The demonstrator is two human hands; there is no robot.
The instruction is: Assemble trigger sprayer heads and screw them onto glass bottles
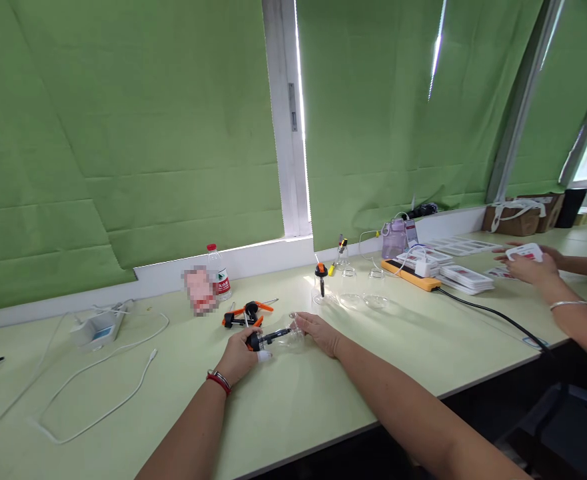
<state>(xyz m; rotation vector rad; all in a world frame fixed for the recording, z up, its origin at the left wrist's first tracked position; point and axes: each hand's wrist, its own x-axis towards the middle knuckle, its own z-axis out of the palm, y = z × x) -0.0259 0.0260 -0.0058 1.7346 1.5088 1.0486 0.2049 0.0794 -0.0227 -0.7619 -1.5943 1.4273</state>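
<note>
My left hand (240,357) is closed around the black and orange top (253,341) of a clear bottle, with a white wrap on one finger. My right hand (320,333) grips the base of the same clear bottle (289,339). The bottle lies tilted sideways between both hands, and a black stem runs inside it from the top. Just behind my left hand, several loose black and orange tops (248,313) rest on the table. Past my right hand stands another clear bottle (322,287) fitted with a black and orange top.
Clear round pieces (363,300) lie at the back. A red-capped water bottle (218,273) stands by the window ledge. White cables (108,360) spread over the left of the table (173,407). At right, an orange power strip (410,275) sits near card stacks (466,279); another person's hands (533,263) hold cards.
</note>
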